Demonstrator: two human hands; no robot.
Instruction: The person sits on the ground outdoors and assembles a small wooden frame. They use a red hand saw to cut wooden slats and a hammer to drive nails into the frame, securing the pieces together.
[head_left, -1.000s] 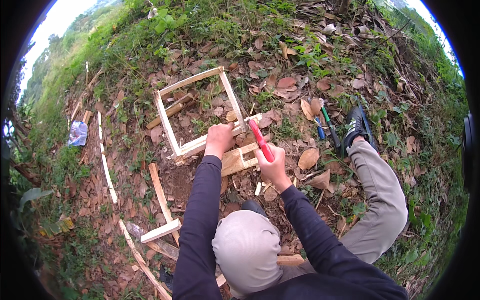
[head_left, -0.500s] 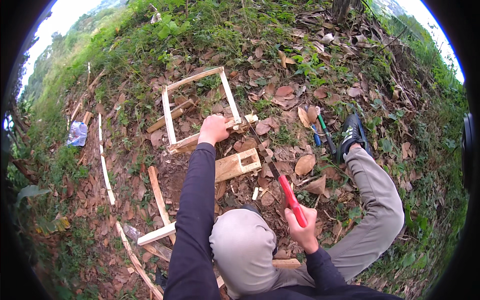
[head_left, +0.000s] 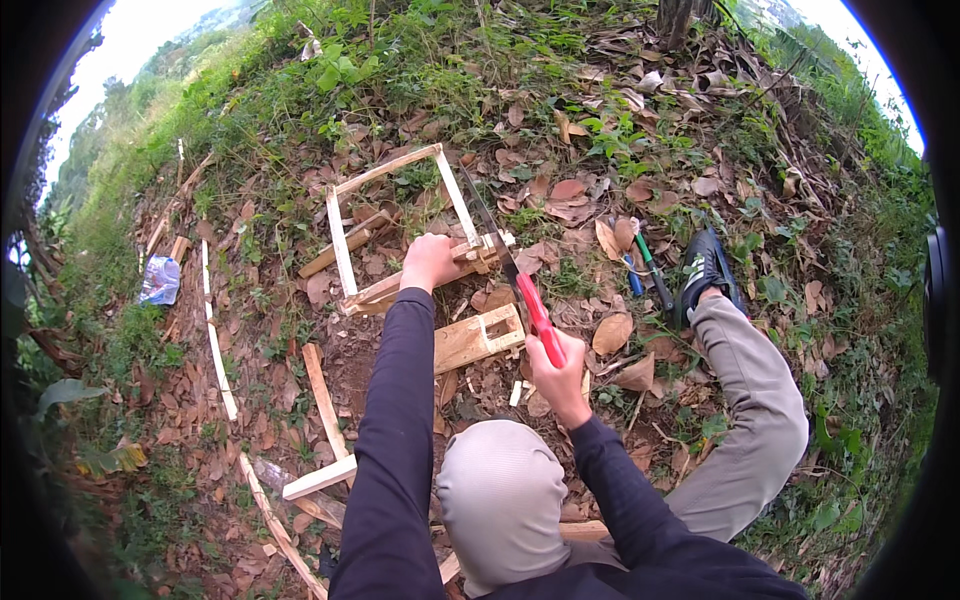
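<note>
My left hand [head_left: 430,262] is closed round the near rail of a pale wooden frame [head_left: 341,240], close to its right corner. In my right hand [head_left: 560,377] is the red handle of a hand saw [head_left: 532,300], its dark blade pointing away from me. The blade lies against the wood at that near right corner, just right of my left hand. Whether its teeth are inside a cut is too small to tell. Below the corner, a wooden block with a rectangular opening [head_left: 462,342] rests on the ground.
Strips of wood [head_left: 216,335] and a short white batten [head_left: 320,477] lie to the left, with a clear plastic bag [head_left: 160,280] farther out. A green-handled tool [head_left: 645,250] is beside my right shoe [head_left: 706,265]. Dry leaves and weeds cover the sloping ground.
My right hand has pushed the saw forward and up to the left, so its handle is nearer the frame's corner. My left hand keeps its hold on the frame.
</note>
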